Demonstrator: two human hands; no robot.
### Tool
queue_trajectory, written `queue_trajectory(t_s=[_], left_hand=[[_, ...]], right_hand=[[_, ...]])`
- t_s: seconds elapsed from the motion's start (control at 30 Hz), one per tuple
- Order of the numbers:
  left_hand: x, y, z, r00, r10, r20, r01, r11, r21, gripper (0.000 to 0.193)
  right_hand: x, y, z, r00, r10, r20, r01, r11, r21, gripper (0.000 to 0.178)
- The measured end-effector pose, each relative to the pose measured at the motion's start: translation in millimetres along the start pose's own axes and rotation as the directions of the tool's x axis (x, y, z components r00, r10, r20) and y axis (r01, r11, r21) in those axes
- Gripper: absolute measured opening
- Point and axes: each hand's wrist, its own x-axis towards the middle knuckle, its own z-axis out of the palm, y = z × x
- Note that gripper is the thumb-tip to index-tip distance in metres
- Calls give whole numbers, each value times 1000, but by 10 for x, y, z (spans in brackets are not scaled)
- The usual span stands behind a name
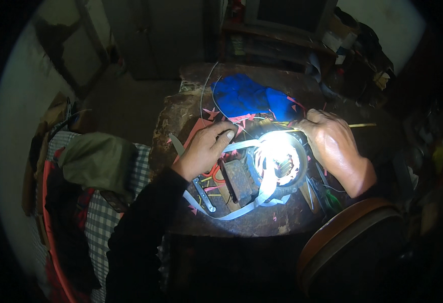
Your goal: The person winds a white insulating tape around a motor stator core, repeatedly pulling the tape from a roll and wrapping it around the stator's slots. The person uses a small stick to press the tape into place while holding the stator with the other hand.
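Observation:
An electric motor's round stator (301, 164), with a terminal box (239, 181) on its left side, sits on the table under a bright light. Glare washes out part of the windings inside. Left of it, my left hand (204, 146) is closed, thumb against fingers, at a white cloth tape (244, 145) that runs into the stator. More of this tape loops over the near rim and round the terminal box. My right hand (330, 139) is bent over the stator's far right edge, fingers closed; what they hold is hidden. A thin yellowish rod (364, 125) sticks out behind it.
A blue cloth (244, 96) lies beyond the stator among pink scraps. Red-handled scissors (217, 173) and a folding knife (204, 196) lie on the left. A round brown-rimmed object (342, 224) stands near right. Left of the table are a checked cloth (105, 237) and an olive bag (97, 160).

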Motion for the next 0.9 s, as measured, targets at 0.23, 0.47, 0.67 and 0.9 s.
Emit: queue_trajectory(t_s=[0.23,0.47,0.67,0.9], left_hand=[[101,-284,-157,937,-138,321,166,984,-60,21],[-315,413,-415,886,-243,395,340,920,-195,19],[-968,970,42,896,151,417,-29,958,-286,18],[-1122,1258,592,887,414,205,-362,899,-246,27]], right_hand=[[309,49,212,964,-261,53,264,961,-85,21],[424,74,476,969,-244,32,226,936,270,16],[505,197,315,959,-128,254,-51,803,594,8],[452,51,210,942,211,262,-327,387,862,13]])
